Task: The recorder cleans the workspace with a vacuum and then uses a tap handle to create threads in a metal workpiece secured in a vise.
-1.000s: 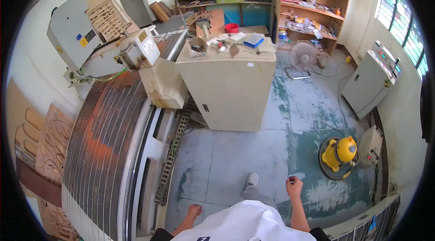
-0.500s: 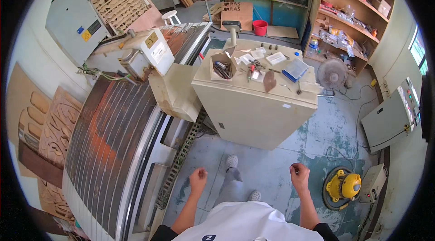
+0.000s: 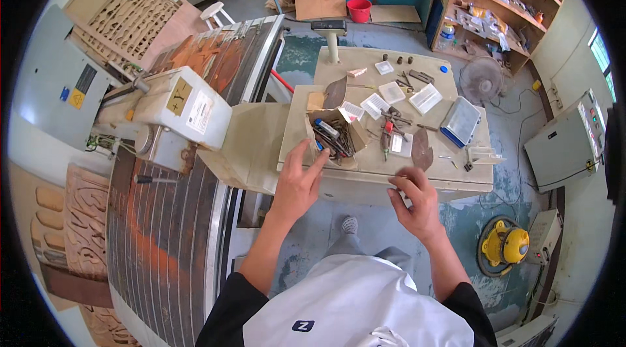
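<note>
Left hand: at the tool-filled box, perhaps touching it
Right hand: half-curled near the brown leaf-shaped piece

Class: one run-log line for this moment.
left hand: open, at tool-filled cardboard box; right hand: curled, near brown leaf-shaped piece; contact: unclear

Mounted on the head, left in a side-by-side fisheye pair. Faces forward and steeply down past a white cloth garment. Takes in bare left hand and bare right hand near, brown wooden open-fronted shelving far off.
</note>
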